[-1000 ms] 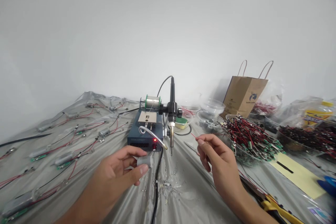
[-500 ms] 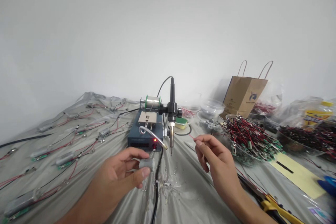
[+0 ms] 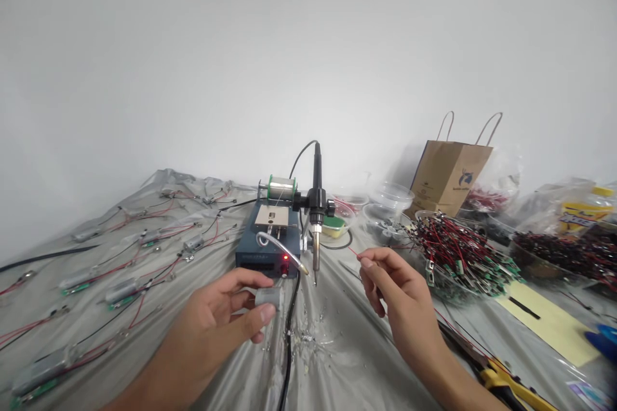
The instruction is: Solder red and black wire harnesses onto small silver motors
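My left hand (image 3: 212, 322) is shut on a small silver DC motor (image 3: 268, 297), held between thumb and fingers just in front of the soldering station (image 3: 265, 263). My right hand (image 3: 401, 298) pinches a thin red wire (image 3: 353, 251) between thumb and forefinger, its tip pointing left toward the soldering iron (image 3: 315, 250). The iron stands upright in its holder, tip down, a short way from the wire. A spool of solder (image 3: 281, 189) sits on the station's back.
Several wired motors (image 3: 123, 291) lie on the plastic sheet (image 3: 337, 359) at left. At right stands a transparent bowl of red-and-black wired parts (image 3: 460, 257). Yellow-handled pliers (image 3: 506, 380) lie at the front right, and a paper bag (image 3: 448, 170) stands behind.
My right hand has shifted slightly left with the red wire. The motor in my left hand has moved only a little, and the view has barely shifted.
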`<control>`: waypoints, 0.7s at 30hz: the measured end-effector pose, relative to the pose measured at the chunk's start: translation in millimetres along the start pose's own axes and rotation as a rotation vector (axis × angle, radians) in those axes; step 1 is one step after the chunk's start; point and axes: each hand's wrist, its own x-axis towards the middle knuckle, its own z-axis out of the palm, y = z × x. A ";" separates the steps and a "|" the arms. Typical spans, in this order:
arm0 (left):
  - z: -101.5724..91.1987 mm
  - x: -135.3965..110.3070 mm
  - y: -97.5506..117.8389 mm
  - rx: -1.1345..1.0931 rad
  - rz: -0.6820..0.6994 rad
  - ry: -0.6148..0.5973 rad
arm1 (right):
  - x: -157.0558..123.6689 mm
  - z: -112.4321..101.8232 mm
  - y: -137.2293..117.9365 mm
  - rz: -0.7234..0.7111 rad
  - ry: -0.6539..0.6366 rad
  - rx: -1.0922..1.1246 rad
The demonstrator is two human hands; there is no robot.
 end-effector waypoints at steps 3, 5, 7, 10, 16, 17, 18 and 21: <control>0.6 -1.0 1.6 0.003 -0.002 0.009 | -0.5 0.4 -2.0 0.003 0.005 0.000; 1.2 -1.6 2.5 0.010 -0.003 0.012 | -0.7 0.8 -2.8 0.004 0.009 0.003; 1.5 -1.7 2.8 0.012 0.001 0.015 | -0.7 1.2 -2.9 0.003 0.013 0.006; 1.7 -0.9 2.7 0.015 0.006 0.019 | -0.3 1.5 -2.2 -0.001 0.011 0.009; 1.5 0.3 3.0 0.011 0.011 0.015 | 0.0 1.6 -2.1 0.008 0.005 0.008; 1.2 0.1 3.1 0.014 0.009 0.015 | -0.1 1.6 -2.1 0.009 0.005 0.007; 0.9 -0.1 3.1 0.014 0.010 0.016 | -0.3 1.6 -2.0 0.009 0.005 0.006; 0.1 -1.0 2.4 -0.001 0.006 0.005 | -0.4 1.2 -1.3 0.005 0.009 -0.001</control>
